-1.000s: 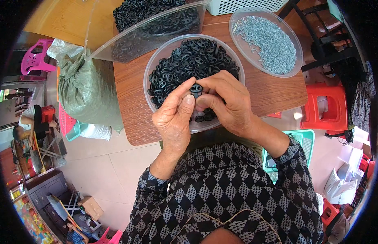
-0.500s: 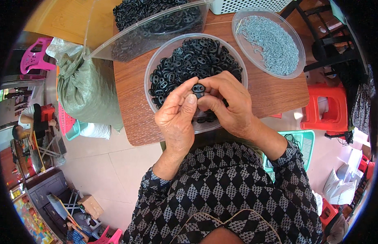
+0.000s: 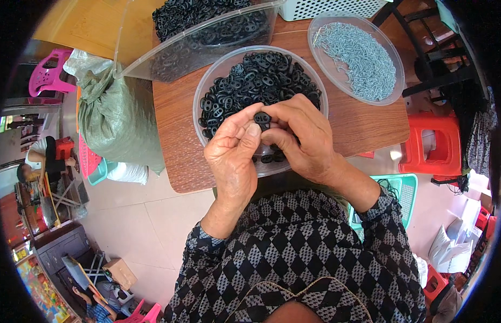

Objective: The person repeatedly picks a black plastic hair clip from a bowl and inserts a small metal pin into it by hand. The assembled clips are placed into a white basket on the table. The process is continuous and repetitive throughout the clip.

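Note:
Between the fingertips of both hands is a small black cord lock (image 3: 262, 118) with two holes in its face. My left hand (image 3: 235, 145) pinches it from the left with thumb and fingers. From the right, my right hand (image 3: 304, 137) closes thumb and forefinger on it, hiding part of its lower end. Both hands are over the near side of a round clear tub (image 3: 199, 102), which is heaped with black two-hole cord lock parts (image 3: 256, 81). Small silvery springs (image 3: 363, 64) fill a clear oval tray (image 3: 400, 86) to the far right.
A large clear bin (image 3: 202, 46) of more black parts leans at the back of the wooden table (image 3: 180, 156). Left of it stands a tied green sack (image 3: 118, 118). A red stool (image 3: 433, 145) and a teal basket (image 3: 406, 194) are on the right. Another person (image 3: 43, 153) sits far left.
The cord lock has tilted slightly between my fingertips, and its face shows at a different angle. Both hands stay in nearly the same place.

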The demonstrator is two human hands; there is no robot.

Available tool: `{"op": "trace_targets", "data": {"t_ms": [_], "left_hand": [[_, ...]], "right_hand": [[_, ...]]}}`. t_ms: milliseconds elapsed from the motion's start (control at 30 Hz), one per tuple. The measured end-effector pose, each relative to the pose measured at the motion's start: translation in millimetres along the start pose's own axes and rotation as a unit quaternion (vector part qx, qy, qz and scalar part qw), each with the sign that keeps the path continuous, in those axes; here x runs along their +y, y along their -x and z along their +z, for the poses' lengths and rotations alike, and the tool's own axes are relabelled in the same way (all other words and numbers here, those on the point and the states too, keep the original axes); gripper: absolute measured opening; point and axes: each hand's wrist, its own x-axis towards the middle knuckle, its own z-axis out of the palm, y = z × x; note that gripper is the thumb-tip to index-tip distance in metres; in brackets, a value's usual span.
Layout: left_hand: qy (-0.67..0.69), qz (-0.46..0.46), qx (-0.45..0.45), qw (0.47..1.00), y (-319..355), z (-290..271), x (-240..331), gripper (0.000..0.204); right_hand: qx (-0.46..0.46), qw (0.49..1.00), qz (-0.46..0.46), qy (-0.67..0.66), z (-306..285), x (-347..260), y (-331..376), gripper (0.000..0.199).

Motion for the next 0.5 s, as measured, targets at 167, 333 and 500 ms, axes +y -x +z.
{"op": "trace_targets", "data": {"t_ms": [167, 333, 500], "left_hand": [[-0.061, 0.066, -0.010, 0.996, 3.7, 2.0, -0.8, 0.028], [-0.102, 0.074, -0.010, 0.992, 3.9, 1.3, 0.0, 0.026], [-0.014, -0.015, 0.032, 0.999, -0.4, 8.8, 9.7, 0.026]], "right_hand": [[0.020, 1.000, -0.014, 0.005, 0.5, 3.8, 1.8, 0.033], [0.035, 0.999, -0.034, 0.020, 1.0, 5.1, 3.6, 0.032], [-0.002, 1.000, -0.025, 0.010, -2.4, 2.3, 1.4, 0.032]]}}
